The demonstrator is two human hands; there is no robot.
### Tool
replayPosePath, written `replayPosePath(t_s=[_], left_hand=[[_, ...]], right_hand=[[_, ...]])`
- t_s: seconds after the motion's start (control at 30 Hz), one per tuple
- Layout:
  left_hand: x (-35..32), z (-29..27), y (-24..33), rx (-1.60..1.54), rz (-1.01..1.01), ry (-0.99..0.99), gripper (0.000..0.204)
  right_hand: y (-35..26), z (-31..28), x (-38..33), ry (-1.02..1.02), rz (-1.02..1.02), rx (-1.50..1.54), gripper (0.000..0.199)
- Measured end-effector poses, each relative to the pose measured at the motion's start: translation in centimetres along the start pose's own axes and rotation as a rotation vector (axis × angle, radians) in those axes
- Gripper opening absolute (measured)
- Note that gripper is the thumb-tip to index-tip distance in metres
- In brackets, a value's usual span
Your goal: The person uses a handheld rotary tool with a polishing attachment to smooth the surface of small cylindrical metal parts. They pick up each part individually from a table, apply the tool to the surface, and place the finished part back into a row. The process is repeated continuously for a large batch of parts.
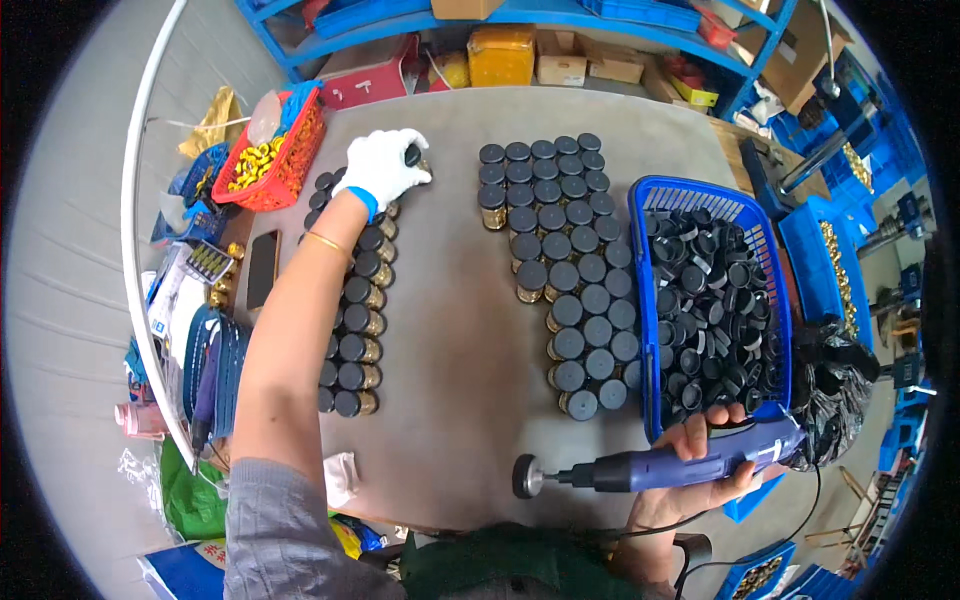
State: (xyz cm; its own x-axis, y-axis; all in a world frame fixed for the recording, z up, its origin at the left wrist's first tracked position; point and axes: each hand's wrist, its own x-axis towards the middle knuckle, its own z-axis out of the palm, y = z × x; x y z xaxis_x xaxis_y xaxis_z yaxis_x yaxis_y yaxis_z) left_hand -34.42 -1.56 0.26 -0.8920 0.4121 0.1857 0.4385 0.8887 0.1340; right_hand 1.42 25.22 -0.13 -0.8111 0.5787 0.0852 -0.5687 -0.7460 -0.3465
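My left hand (385, 165), in a white glove, is closed around a small brass-coloured jar with a black cap (413, 155) at the far end of the left group. Below and beside it stand rows of black-capped jars (362, 320), partly hidden by my forearm. My bare right hand (700, 465) grips a purple corded power tool (665, 468) near the table's front edge. A round black head (527, 476) on its shaft points left. A larger block of black-capped jars (565, 245) stands upright right of the middle.
A blue basket (640, 300) full of loose black caps stands on the right. At the far left are a red basket (285, 180) with yellow-and-black pieces and a phone (263, 268). Blue shelving (560, 15) runs behind the grey table (440, 400). A cord (745, 562) hangs at the lower right.
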Motion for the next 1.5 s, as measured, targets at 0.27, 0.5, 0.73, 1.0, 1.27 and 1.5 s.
replayPosePath(t_s=[0.27, 0.5, 0.73, 1.0, 1.27, 1.5], left_hand=[[0.9, 3.8, -2.3, 0.177, 0.033, -0.013, 0.042], [-2.6, 1.7, 7.7, 0.002, 0.306, -0.176, 0.048], [-8.4, 3.0, 7.5, -0.505, -0.137, -0.036, 0.032], [-26.2, -1.3, 13.6, -1.892, -0.587, -1.048, 0.041], [-28.2, -2.6, 19.2, -0.521, 0.116, -0.754, 0.033], [-28.9, -1.7, 20.0, -0.477, 0.085, -0.62, 0.033]], right_hand=[[0.3, -0.6, 0.7, 0.01, 0.016, 0.008, 0.056], [0.2, 0.2, 0.3, 0.024, 0.002, -0.025, 0.054], [-1.6, 0.3, -0.8, 0.001, -0.049, -0.051, 0.053], [-2.3, -0.2, -0.4, 0.055, -0.099, 0.12, 0.048], [-2.7, -1.3, -2.0, -0.047, -0.01, 0.028, 0.042], [-2.6, -2.0, -2.5, -0.005, -0.004, 0.011, 0.04]])
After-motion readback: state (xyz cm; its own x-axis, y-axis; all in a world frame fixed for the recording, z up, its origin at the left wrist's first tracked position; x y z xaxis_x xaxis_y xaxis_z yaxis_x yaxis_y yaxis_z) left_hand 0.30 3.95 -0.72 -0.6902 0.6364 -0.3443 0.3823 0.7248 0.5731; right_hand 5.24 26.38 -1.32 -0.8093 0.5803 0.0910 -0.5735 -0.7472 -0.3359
